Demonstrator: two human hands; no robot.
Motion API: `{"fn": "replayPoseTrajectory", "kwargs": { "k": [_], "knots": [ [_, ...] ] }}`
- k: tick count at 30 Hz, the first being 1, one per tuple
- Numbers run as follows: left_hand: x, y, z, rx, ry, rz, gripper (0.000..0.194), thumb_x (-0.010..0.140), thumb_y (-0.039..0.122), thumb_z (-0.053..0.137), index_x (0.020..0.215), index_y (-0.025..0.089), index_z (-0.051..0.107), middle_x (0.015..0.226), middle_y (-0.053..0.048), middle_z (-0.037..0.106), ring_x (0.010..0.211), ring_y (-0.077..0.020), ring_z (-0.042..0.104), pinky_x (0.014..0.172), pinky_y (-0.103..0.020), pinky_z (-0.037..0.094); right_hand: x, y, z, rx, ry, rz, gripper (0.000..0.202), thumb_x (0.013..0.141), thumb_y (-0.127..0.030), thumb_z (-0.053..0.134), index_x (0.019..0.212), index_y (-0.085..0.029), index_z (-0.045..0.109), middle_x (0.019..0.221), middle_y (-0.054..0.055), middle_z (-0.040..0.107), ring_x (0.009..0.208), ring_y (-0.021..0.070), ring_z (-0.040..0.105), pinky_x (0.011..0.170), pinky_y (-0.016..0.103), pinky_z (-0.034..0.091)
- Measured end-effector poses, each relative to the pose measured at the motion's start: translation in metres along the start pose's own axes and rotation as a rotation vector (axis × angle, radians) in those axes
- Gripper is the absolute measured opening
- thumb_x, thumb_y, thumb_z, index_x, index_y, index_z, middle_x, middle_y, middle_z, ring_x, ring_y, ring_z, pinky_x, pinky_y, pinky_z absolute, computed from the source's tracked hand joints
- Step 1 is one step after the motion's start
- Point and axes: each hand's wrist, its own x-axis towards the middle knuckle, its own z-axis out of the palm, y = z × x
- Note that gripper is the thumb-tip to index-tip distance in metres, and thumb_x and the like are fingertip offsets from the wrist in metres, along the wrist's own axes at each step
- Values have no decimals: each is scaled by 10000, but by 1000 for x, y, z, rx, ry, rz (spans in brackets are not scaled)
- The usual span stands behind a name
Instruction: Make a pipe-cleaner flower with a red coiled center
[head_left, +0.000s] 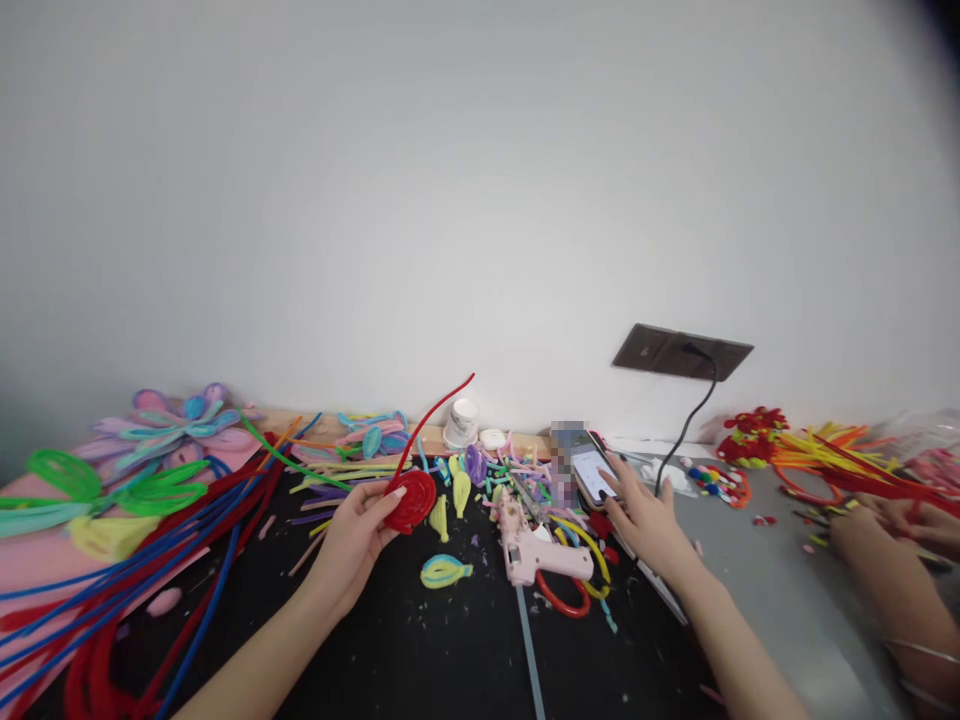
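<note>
My left hand (360, 545) pinches a flat coil of red pipe cleaner (414, 503), its loose end rising up and to the right. On the other side, my right hand (649, 520) spreads its fingers over a phone (591, 475) with a lit screen, fingertips at or just above the glass; whether they touch I cannot tell. Between the hands lies a pink glue gun (551, 555) with a pale glue stick (529, 650) sticking out of its back. A yellow and blue pipe-cleaner loop (445, 571) rests on the black mat left of the gun.
Red and blue pipe cleaners (142, 570) and looped flowers (169, 430) cover the left side. A white paper cup (461, 422) stands by the wall. A black cord (686, 425) runs from the wall socket (682, 352). Another person's hands (885, 535) work at the right.
</note>
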Motion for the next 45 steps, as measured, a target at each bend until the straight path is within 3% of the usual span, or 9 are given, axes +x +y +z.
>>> {"fn": "replayPoseTrajectory", "kwargs": {
  "k": [5,10,20,25,31,36,45],
  "knots": [
    [-1,0,-1,-9,-7,2,204,696,135,718,824,157,561,764,-39,724,631,-118,659,558,-203,540,-1,8,5,-46,49,38,577,910,-272,286,1449,-220,86,1311,113,555,1323,302,359,1000,729,114],
    [-1,1,1,-4,-15,-8,191,696,140,715,803,154,557,747,-32,720,620,-119,659,543,-206,536,-2,15,11,-81,103,57,562,916,-321,305,1441,-208,137,1421,156,415,1307,334,374,974,739,171],
    [-3,2,2,-4,-14,-9,232,648,161,752,789,159,568,745,-24,724,610,-125,661,547,-213,524,1,12,10,-100,82,54,558,898,-325,318,1423,-181,195,1423,166,408,1313,337,362,971,741,161],
    [-4,4,3,-20,-5,-7,239,625,149,764,776,157,579,734,-19,717,617,-131,657,545,-214,515,0,7,10,-73,54,-4,597,882,-306,334,1437,-192,148,1347,149,509,1327,321,345,987,733,120],
    [-4,4,4,-9,12,-17,188,690,120,713,790,164,561,768,-31,715,641,-124,655,571,-212,528,-7,7,5,-55,80,125,592,875,-311,328,1422,-154,164,1258,156,588,1278,329,418,1002,721,78],
    [-3,3,4,2,23,-17,190,695,117,708,797,165,556,743,-25,711,616,-120,649,556,-208,529,-12,7,5,-53,15,116,587,867,-324,344,1410,-167,189,1302,149,553,1249,329,455,1013,712,42],
    [-5,5,5,-13,18,-21,197,666,119,726,790,160,578,758,-35,728,624,-137,669,559,-218,532,-11,7,6,-59,26,113,597,874,-326,333,1424,-154,180,1259,156,588,1272,326,428,1008,715,43]
  ]
}}
